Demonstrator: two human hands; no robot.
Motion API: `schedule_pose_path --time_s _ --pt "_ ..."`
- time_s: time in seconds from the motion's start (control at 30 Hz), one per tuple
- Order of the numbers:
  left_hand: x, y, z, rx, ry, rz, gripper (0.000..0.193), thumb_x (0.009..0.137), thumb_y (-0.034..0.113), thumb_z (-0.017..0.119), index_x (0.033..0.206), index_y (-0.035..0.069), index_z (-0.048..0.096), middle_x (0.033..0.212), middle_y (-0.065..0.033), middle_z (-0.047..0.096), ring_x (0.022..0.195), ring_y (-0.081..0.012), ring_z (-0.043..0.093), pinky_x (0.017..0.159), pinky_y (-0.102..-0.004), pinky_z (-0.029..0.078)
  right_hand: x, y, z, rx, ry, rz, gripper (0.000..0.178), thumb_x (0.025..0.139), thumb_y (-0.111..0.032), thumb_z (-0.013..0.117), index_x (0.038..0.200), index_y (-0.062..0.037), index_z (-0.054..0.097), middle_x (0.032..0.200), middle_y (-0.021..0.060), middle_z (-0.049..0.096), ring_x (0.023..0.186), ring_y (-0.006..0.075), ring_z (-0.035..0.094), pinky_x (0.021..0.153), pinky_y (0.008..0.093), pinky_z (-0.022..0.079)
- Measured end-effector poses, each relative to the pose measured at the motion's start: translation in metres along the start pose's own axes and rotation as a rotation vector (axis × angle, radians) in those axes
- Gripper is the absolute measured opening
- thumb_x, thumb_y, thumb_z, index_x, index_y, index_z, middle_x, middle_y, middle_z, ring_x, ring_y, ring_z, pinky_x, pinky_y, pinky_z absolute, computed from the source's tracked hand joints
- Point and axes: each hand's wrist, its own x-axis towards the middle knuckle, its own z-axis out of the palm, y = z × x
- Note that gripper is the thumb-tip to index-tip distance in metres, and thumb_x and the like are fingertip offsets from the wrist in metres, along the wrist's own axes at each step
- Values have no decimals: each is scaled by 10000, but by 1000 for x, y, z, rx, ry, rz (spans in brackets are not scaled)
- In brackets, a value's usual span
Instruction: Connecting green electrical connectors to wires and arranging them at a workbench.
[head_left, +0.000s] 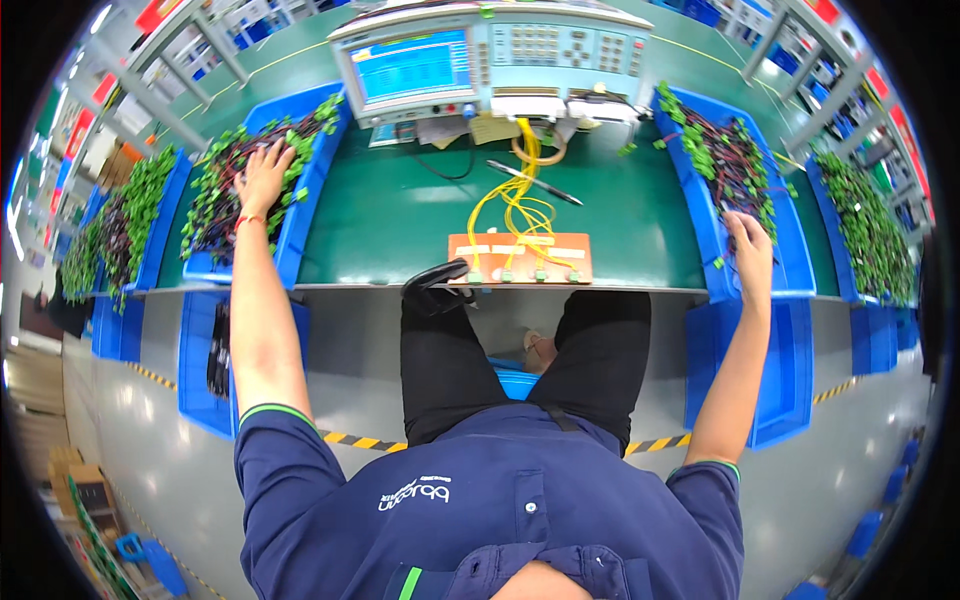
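My left hand [265, 178] lies palm down on a heap of dark and red wires with green connectors [222, 190] in the left blue bin [318, 165]. Its fingers are spread, and nothing shows gripped in them. Over the near part of the right blue bin [790, 255], my right hand [751, 248] has its fingers curled together. What they hold, if anything, is too small to make out. A similar wire heap [735, 165] fills the far part of that bin. Between the hands, an orange fixture block [520, 258] with yellow wires [515, 195] sits at the bench's near edge.
A tester with a screen [490, 65] stands at the back of the green bench [380, 220]. A pen [535, 183] lies before it. A black strap-like thing [435, 285] hangs by the front edge. More filled bins flank both sides; blue bins [750, 370] sit below.
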Motion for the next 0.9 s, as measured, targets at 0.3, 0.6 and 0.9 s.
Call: schedule_pose_path --time_s 0.3,0.6,0.9 --pt "8 -9 7 95 33 97 552 982 604 325 1501 416 327 1600 -68 282 1480 -237 240 1127 -652 131 -1 0 -1 77 -13 18 253 966 -202 614 1064 16 699 957 33 685 894 102 588 837 251 453" --pt "11 -22 11 84 15 83 533 990 584 328 1497 420 336 1595 -52 295 1470 -236 256 1110 -655 132 -10 -9 7 -3 -66 -82 201 977 -148 586 1076 5 671 878 -5 637 781 69 540 744 223 454" --pt "-41 40 -50 -840 242 77 400 980 200 589 1316 -16 565 1236 -119 641 1117 -194 603 992 -305 441 -6 -20 -50 -463 -259 -353 485 770 73 569 1239 -50 594 1245 147 539 1208 322 494 1025 379 409"
